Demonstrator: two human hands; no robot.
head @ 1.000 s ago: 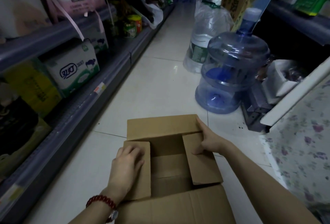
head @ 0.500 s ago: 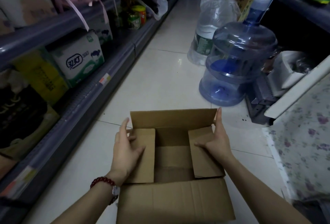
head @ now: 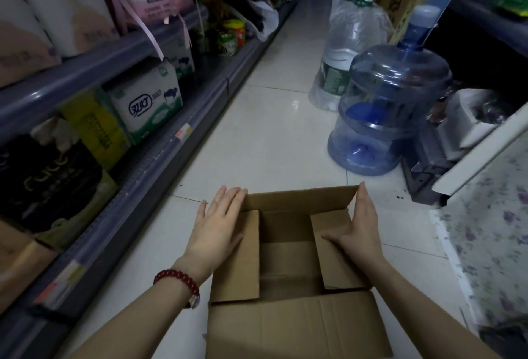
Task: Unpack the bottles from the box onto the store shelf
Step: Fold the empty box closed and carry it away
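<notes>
White floor tiles (head: 257,141) fill the middle of the frame, between a grey store shelf (head: 160,158) on the left and a big blue water jug (head: 388,110) at the centre right. At the lower centre a cardboard box (head: 288,327) stands open on the floor. No bottles are visible in the part of its inside that shows. The left hand (head: 217,230), fingers spread and flat, lies on the left flap. The right hand (head: 360,230), also spread and gripping nothing, presses against the right flap and the far corner.
</notes>
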